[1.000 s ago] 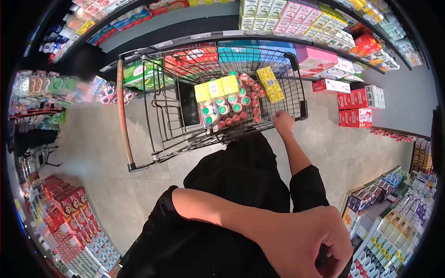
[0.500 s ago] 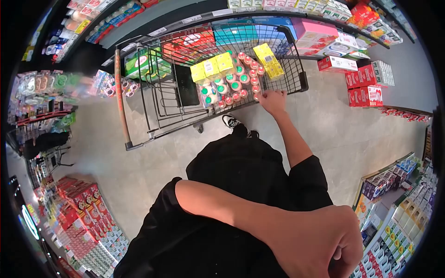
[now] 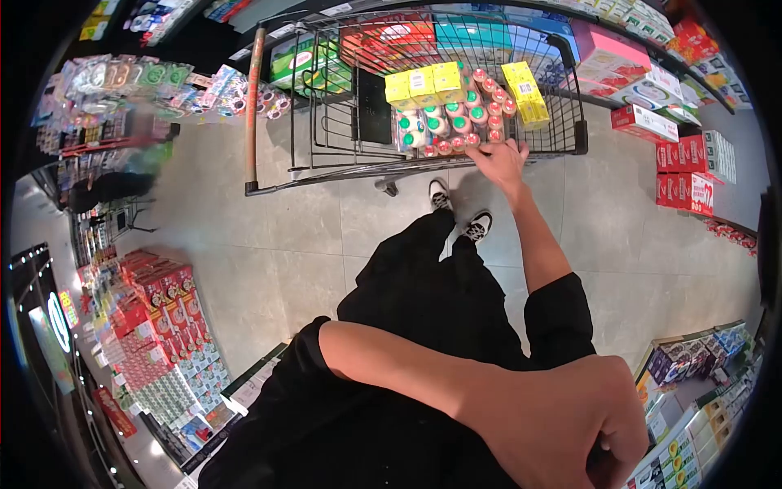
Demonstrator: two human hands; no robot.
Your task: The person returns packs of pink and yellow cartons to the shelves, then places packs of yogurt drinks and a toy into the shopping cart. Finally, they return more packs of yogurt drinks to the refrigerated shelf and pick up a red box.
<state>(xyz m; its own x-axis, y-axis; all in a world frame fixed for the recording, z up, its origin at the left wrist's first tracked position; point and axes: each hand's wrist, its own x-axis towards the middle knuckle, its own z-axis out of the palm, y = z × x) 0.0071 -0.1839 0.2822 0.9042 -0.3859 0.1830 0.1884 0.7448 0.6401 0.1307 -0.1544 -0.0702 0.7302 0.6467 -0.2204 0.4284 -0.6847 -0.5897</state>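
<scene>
My right hand (image 3: 500, 163) reaches forward to the near side rim of a black wire shopping cart (image 3: 350, 173), its fingers curled over the rim. Close to the fingers, inside the cart, are packs of small red-capped bottles (image 3: 444, 147) and green-capped bottles (image 3: 460, 125). Yellow boxes (image 3: 419, 85) lie on the left of these bottles, and another yellow pack (image 3: 526, 96) stands on the right. My left hand (image 3: 574, 416) is close to the camera at lower right, bent across my body. Its fingers are curled in, and whatever they may hold is hidden.
The cart's orange-brown handle (image 3: 254, 114) is at its left end. Shelves with coloured cartons (image 3: 391, 41) run behind it. Red boxes (image 3: 684, 167) stack on the right, and a red-and-white carton display (image 3: 167, 306) stands at left. Grey tiled floor (image 3: 285, 236) lies between.
The cart and its goods now appear higher and further right in view. My right hand stays at the cart's rim. Both my shoes now show, feet apart. My left hand remains curled near the camera.
</scene>
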